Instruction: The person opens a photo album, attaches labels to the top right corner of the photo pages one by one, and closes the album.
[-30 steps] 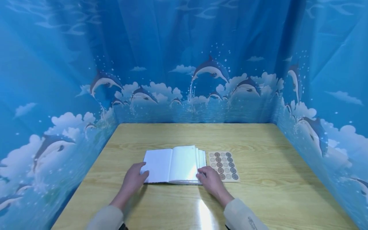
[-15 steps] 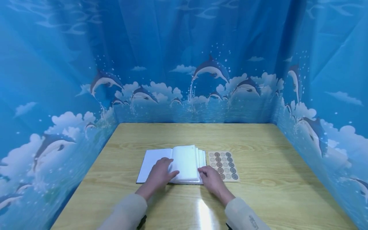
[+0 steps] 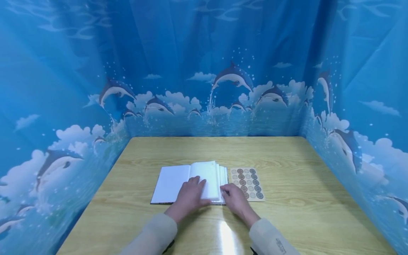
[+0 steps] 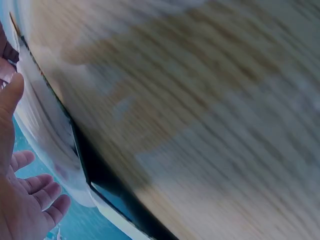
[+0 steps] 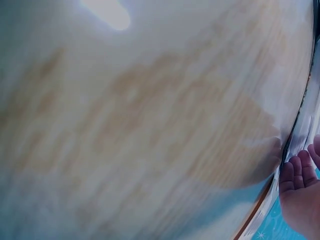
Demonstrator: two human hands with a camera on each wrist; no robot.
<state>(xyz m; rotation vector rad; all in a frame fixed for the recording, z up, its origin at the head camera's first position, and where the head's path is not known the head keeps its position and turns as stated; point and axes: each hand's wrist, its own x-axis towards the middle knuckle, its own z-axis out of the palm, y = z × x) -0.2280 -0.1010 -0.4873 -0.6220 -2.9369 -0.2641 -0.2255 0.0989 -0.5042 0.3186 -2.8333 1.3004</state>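
Note:
An album-like book (image 3: 170,184) with glossy white pages lies spread on the table in the head view, a thick stack of leaves on its right half. My left hand (image 3: 190,194) rests over the lower part of the right-hand page, its fingers extended and thumb out toward the lower edge. In the left wrist view the fingers (image 4: 45,192) are spread beside the book's edge. At the lower right corner of the leaves, my right hand (image 3: 236,200) pinches the page edges between thumb and curled fingers. The right wrist view shows that hand (image 5: 300,195) partly, against the book's edge.
A tan sheet of round coin-like stickers (image 3: 248,184), dark and light, lies just right of the book, partly behind the right hand. Wood-grain table (image 3: 299,212) surrounds both. Blue dolphin-print curtains (image 3: 204,71) enclose the table's back and sides.
My left hand has left the book's left edge and slid right across it onto the right-hand page. The right hand stays nearly in place at the page edges.

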